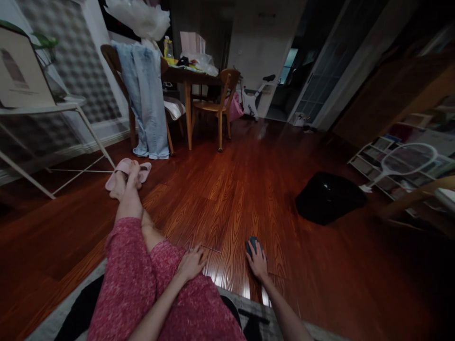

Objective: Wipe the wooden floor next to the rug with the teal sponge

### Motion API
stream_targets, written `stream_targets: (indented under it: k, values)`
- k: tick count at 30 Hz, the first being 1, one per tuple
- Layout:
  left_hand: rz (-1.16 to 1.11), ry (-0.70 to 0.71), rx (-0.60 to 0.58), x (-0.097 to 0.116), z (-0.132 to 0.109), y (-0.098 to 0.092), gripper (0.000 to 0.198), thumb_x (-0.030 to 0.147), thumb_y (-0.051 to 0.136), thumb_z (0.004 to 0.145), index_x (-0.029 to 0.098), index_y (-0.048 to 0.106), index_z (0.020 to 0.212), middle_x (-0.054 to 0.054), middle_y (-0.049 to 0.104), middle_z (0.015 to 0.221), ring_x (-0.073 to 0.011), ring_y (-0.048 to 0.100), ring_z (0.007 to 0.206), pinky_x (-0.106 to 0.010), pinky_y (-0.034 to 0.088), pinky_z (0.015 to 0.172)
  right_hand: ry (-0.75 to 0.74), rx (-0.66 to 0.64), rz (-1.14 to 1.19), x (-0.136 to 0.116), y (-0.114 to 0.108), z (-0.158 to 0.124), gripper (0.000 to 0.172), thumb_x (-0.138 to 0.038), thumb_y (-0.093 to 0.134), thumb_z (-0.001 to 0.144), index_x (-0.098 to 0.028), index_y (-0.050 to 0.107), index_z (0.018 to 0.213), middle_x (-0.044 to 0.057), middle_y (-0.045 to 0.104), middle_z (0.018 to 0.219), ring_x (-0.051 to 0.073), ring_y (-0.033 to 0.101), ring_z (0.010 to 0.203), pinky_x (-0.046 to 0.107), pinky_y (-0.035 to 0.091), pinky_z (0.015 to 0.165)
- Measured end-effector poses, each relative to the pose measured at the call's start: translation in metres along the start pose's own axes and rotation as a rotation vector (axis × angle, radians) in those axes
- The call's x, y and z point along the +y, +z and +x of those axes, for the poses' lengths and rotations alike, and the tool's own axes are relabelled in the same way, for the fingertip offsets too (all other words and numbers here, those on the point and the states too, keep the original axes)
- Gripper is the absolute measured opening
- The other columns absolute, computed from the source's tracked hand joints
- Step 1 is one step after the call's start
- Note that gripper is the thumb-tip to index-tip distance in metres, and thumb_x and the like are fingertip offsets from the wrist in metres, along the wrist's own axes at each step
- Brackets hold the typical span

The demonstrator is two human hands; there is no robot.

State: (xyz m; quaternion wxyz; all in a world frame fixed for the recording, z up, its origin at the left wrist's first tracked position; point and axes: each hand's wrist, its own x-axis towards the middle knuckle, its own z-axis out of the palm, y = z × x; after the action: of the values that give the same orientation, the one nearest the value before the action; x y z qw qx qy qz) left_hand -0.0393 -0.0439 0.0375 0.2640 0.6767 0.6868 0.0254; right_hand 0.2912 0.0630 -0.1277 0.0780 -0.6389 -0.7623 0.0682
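My right hand (258,262) rests over a dark blue computer mouse (253,240) on the reddish wooden floor (227,189). Its fingers lie along the mouse's top, hiding part of it. My left hand (192,263) lies on my thigh, over pink-red patterned clothing (124,279); its fingers are loosely spread and hold nothing. My legs stretch out to the left, ending in pink slippers (144,173).
A black glossy bin-like object (329,198) stands on the right, near a white racket (408,160) and a shelf of books. Ahead are a wooden table (187,109), a chair (209,106) and hanging jeans (144,94). A white-framed stand (92,135) is at left.
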Motion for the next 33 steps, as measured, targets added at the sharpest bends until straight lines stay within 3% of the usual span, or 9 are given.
stream_targets:
  k: [6, 8, 11, 16, 26, 33]
  values:
    - [0.004, 0.011, -0.008, -0.002, 0.0, 0.002, 0.047, 0.043, 0.037, 0.097, 0.024, 0.058, 0.135, -0.008, 0.04, 0.16, -0.0255, 0.055, 0.132, -0.039, 0.038, 0.112, -0.097, -0.009, 0.007, -0.005, -0.001, -0.095, 0.055, -0.048, 0.03, 0.101, -0.035, 0.037, 0.154, 0.004, 0.032, 0.164, 0.023, 0.023, 0.152, 0.05, 0.026, 0.121]
    - [-0.001, 0.009, -0.009, -0.002, 0.0, 0.002, 0.049, 0.045, 0.037, 0.097, 0.026, 0.056, 0.138, -0.008, 0.039, 0.16, -0.0253, 0.054, 0.132, -0.039, 0.038, 0.112, -0.101, -0.008, 0.016, -0.008, -0.004, -0.107, 0.055, -0.047, 0.032, 0.101, -0.036, 0.036, 0.154, 0.002, 0.032, 0.164, 0.024, 0.023, 0.152, 0.051, 0.026, 0.121]
    - [0.008, 0.007, -0.02, -0.002, -0.001, 0.003, 0.05, 0.046, 0.035, 0.098, 0.025, 0.055, 0.139, -0.008, 0.037, 0.161, -0.0255, 0.053, 0.134, -0.039, 0.039, 0.111, -0.101, -0.01, 0.027, -0.009, -0.007, -0.105, 0.054, -0.046, 0.033, 0.101, -0.037, 0.036, 0.154, 0.002, 0.031, 0.164, 0.024, 0.025, 0.152, 0.051, 0.026, 0.121]
    - [0.027, 0.006, -0.041, 0.0, -0.001, 0.0, 0.053, 0.044, 0.034, 0.098, 0.022, 0.051, 0.143, -0.009, 0.034, 0.162, -0.0257, 0.051, 0.136, -0.039, 0.039, 0.112, -0.127, -0.008, 0.041, -0.003, -0.009, -0.065, 0.053, -0.046, 0.029, 0.102, -0.036, 0.036, 0.154, 0.003, 0.03, 0.165, 0.021, 0.024, 0.152, 0.047, 0.026, 0.12]
    - [0.032, -0.025, -0.092, 0.004, 0.001, -0.001, 0.056, 0.042, 0.036, 0.097, 0.019, 0.047, 0.147, -0.011, 0.033, 0.163, -0.0254, 0.045, 0.141, -0.039, 0.035, 0.116, -0.066, -0.033, -0.007, 0.008, -0.013, 0.065, 0.056, -0.045, 0.026, 0.102, -0.03, 0.036, 0.155, 0.005, 0.027, 0.166, 0.019, 0.021, 0.152, 0.044, 0.023, 0.119]
    - [0.028, -0.045, -0.144, 0.008, 0.014, 0.004, 0.057, 0.038, 0.043, 0.094, 0.018, 0.047, 0.147, -0.012, 0.033, 0.163, -0.028, 0.042, 0.143, -0.042, 0.033, 0.119, 0.009, -0.075, -0.026, 0.015, -0.008, 0.132, 0.059, -0.047, 0.023, 0.102, -0.03, 0.028, 0.158, 0.006, 0.023, 0.167, 0.02, 0.018, 0.152, 0.046, 0.02, 0.119]
